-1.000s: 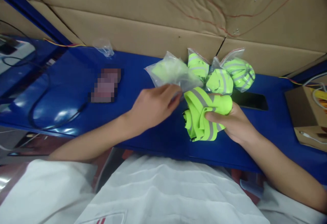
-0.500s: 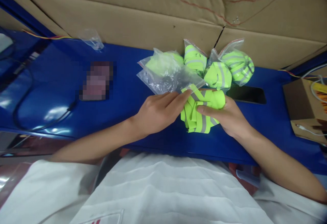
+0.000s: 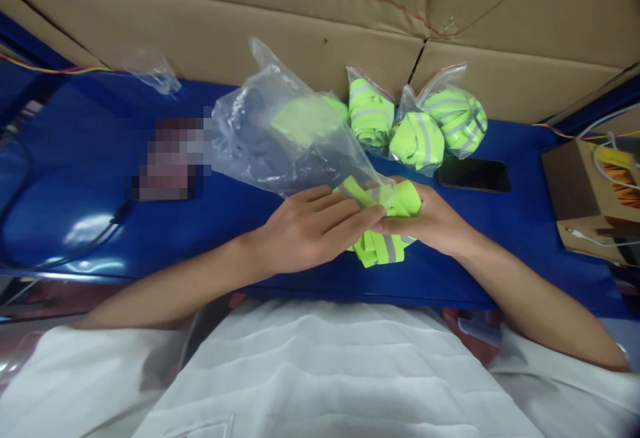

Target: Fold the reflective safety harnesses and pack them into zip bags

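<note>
My right hand (image 3: 430, 218) is closed around a folded bundle of neon-yellow reflective strap (image 3: 383, 248) with grey stripes. My left hand (image 3: 325, 228) lies across the front of the bundle, its fingers pinched on the edge of a clear plastic bag (image 3: 245, 138). The bag stretches up and to the left, puffed out above the table. Its gripped edge overlaps the top of the strap, and both thumbs are partly hidden. Behind the bag's film, another neon-yellow bundle (image 3: 307, 118) shows blurred.
Bagged reflective straps (image 3: 371, 115) stand in a row against the cardboard wall (image 3: 200, 31). A black phone (image 3: 475, 175) lies to their right on the blue table (image 3: 530, 225). An open cardboard box (image 3: 575, 185) with cables is at far right. A pixelated object (image 3: 167, 158) lies left, near a crumpled clear bag (image 3: 157, 75).
The clear bag has been pulled up and spread leftward, its edge now over the strap bundle. My left hand has moved closer to my right hand. The view has shifted slightly.
</note>
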The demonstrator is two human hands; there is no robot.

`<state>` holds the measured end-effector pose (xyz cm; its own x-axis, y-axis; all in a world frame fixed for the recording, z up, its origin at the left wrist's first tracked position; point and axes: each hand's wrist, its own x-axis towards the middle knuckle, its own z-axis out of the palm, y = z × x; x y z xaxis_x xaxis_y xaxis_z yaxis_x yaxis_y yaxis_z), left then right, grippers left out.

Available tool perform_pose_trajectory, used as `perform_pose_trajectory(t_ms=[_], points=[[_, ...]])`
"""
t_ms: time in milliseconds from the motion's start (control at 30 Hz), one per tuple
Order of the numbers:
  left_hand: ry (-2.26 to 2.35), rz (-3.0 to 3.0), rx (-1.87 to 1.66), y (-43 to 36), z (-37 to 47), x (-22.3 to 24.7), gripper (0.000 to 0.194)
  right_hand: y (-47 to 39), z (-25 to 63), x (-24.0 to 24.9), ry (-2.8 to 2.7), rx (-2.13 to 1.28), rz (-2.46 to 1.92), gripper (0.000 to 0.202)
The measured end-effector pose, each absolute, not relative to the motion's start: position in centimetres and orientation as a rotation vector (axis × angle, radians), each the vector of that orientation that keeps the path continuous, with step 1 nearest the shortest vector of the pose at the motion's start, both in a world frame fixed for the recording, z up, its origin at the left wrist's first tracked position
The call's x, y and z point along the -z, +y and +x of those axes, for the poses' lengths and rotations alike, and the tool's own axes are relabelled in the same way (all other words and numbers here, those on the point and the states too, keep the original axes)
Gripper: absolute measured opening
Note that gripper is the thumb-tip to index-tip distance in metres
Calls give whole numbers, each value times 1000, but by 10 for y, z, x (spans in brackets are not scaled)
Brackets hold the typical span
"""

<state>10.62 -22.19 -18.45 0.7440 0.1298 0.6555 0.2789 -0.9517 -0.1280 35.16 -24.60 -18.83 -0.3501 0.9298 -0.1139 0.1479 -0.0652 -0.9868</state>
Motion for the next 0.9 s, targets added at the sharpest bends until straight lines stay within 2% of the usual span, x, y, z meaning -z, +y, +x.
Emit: perform_pose_trajectory(t_ms=[67, 267, 367, 467, 633, 800, 900], points=[[-263, -2721, 942, -223, 102, 178, 32, -246, 352, 188, -1559, -1446, -1183, 54], [-379, -2644, 365, -228, 91, 145, 65, -248, 352, 182, -1648, -1461, -1187, 45], [-394, -2702, 243, -225, 94, 140, 72, -249, 351, 178, -1683, -1494, -1190, 42], [-379, -2730, 207, -219, 99, 143, 69, -249, 351, 178, -1677, -1526, -1182, 41], [-247, -2730, 230, -213, 108, 148, 75, -247, 354, 183, -1728, -1531, -1176, 43], [-343, -2795, 218, -209, 102, 149, 100, -245, 358, 178, -1697, -1437, -1243, 36], [-470, -2851, 272, -204, 93, 154, 101, -244, 361, 173, -1576, -1535, -1227, 37]])
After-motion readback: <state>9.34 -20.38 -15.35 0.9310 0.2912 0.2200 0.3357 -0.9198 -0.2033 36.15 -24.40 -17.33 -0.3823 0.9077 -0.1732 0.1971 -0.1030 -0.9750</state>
